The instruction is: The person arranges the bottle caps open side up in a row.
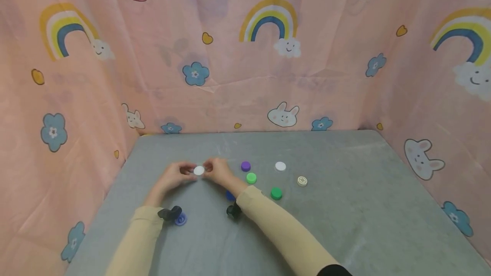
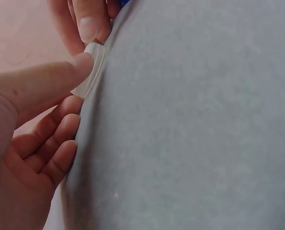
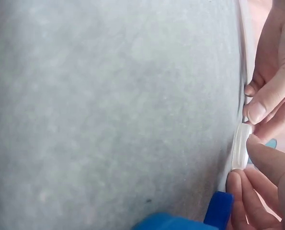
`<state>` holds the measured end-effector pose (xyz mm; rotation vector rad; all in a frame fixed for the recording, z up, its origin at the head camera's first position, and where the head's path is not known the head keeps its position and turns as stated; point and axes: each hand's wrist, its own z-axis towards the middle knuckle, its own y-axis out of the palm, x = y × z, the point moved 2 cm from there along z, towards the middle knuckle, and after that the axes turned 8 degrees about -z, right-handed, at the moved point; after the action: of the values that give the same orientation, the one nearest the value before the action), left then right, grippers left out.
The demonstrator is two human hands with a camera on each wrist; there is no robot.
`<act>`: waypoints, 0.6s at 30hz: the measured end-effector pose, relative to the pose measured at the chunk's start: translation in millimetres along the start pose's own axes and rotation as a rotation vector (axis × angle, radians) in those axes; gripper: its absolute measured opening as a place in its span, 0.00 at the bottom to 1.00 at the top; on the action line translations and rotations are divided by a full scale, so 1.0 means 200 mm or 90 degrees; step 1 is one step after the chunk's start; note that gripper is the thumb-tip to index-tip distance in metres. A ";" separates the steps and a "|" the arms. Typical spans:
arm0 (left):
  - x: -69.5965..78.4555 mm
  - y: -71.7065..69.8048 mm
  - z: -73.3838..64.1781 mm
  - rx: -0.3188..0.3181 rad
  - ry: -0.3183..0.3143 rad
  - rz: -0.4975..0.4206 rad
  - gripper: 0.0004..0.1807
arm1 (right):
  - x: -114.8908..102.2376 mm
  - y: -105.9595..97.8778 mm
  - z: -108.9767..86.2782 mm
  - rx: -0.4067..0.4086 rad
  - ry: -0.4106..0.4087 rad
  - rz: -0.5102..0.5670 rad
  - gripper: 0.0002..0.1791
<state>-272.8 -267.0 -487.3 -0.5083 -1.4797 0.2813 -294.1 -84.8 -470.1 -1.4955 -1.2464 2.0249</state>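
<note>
Toward ten o'clock on the grey tabletop (image 1: 345, 216), a white cap (image 1: 199, 170) sits between two hands: the left hand (image 1: 172, 178) pinches its nine-o'clock side, thumb and fingers nearly together, and the right hand (image 1: 220, 171) pinches the three-o'clock side just as narrowly. Both wrist views show the cap's shallow wall edge-on; whether anything lies inside it, I cannot tell. Taking it as the dial's centre, a purple cap (image 1: 245, 166), a light green cap (image 1: 251, 178), a second white cap (image 1: 280, 166) and a cream cap (image 1: 302, 181) with a ringed face lie around three o'clock. A dark green cap (image 1: 276, 193) lies between three and four, a partly hidden blue cap (image 1: 230, 195) near four, and a violet-blue cap (image 1: 182, 219) showing concentric rings near seven.
</note>
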 end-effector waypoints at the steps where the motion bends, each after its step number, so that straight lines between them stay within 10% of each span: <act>1: 0.00 0.00 0.00 0.000 0.001 0.003 0.23 | 0.00 0.00 0.00 -0.003 0.003 0.001 0.18; 18: 0.02 0.04 0.03 0.040 0.000 0.051 0.18 | 0.01 0.03 0.02 0.000 0.007 -0.023 0.17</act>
<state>-276.7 -256.9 -488.7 -0.5172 -1.4474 0.3896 -296.5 -87.7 -475.9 -1.4721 -1.2597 1.9911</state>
